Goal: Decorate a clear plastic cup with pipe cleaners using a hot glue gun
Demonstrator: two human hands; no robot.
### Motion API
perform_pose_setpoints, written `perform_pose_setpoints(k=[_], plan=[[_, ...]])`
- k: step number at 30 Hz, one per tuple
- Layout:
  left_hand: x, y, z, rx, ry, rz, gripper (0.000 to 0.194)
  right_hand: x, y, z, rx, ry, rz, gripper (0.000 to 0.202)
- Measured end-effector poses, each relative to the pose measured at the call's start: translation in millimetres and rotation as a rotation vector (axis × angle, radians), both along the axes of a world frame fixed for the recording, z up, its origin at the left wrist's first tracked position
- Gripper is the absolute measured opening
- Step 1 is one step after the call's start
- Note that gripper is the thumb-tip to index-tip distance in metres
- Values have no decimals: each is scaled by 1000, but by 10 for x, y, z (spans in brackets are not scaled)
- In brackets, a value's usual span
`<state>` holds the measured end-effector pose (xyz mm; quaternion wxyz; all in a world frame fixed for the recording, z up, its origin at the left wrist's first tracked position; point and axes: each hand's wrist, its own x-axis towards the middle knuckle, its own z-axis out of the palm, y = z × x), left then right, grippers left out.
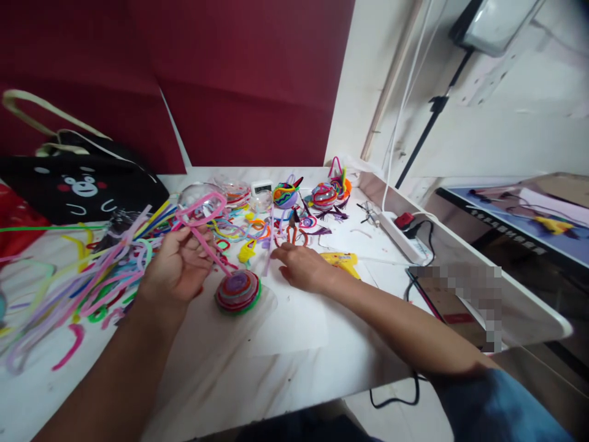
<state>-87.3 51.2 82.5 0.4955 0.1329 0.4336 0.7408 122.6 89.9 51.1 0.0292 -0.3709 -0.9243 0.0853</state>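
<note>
My left hand (177, 261) is closed around a pink pipe cleaner (207, 242), bent into a loop above the fingers. Its tail slants down to the top of a rounded ornament (238, 290), wrapped in purple, red, pink and green coils, which rests on the table. My right hand (301, 267) is low over the table, fingers partly curled and slightly apart, with no object visible between them. Just beyond it are pliers (294, 230) with orange-red handles, whose near ends the hand partly covers. A lilac pipe cleaner (269, 248) lies beside the fingertips.
Loose pipe cleaners (115, 264) spread across the left side. A black bag (83, 178) stands behind them. Clear plastic shells (200, 199) and decorated balls (285, 195) sit at the back. Rightward are a yellow glue gun (340, 263), glasses (368, 213) and a power strip (405, 236).
</note>
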Motion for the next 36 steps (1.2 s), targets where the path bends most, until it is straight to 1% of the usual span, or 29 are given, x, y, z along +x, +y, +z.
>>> perform_pose_setpoints(k=[2,3,7,12,17,19,21,24,26,28,31,36], plan=[[-4,9,-15,2,7,-19,33,-117,79,-67,37,-43,56,43],[-8,11,-21,5,11,-24,33,-160,105,-101,65,-76,90,43],[-42,14,-38,2,15,-21,35,-206,125,-205,138,-196,171,34],[-102,33,-88,4,14,-5,32,-41,76,-219,153,-227,150,31],[-99,69,-135,-4,13,14,31,198,-39,-140,181,-225,124,29],[-77,80,-136,-13,17,24,31,305,-100,-91,203,-244,85,27],[-52,85,-129,-21,21,22,31,422,-149,-45,214,-294,-5,26],[-24,78,-120,-26,21,-1,32,612,-184,-9,180,-371,-237,29],[-17,68,-121,-18,20,-31,32,732,-187,-15,135,-392,-398,30],[-20,60,-131,-11,20,-56,31,829,-183,-38,97,-394,-499,30],[-29,61,-152,-25,25,-67,29,914,-181,-73,54,-379,-546,30],[-21,67,-173,-42,36,-69,28,948,-189,-90,-1,-345,-527,35]])
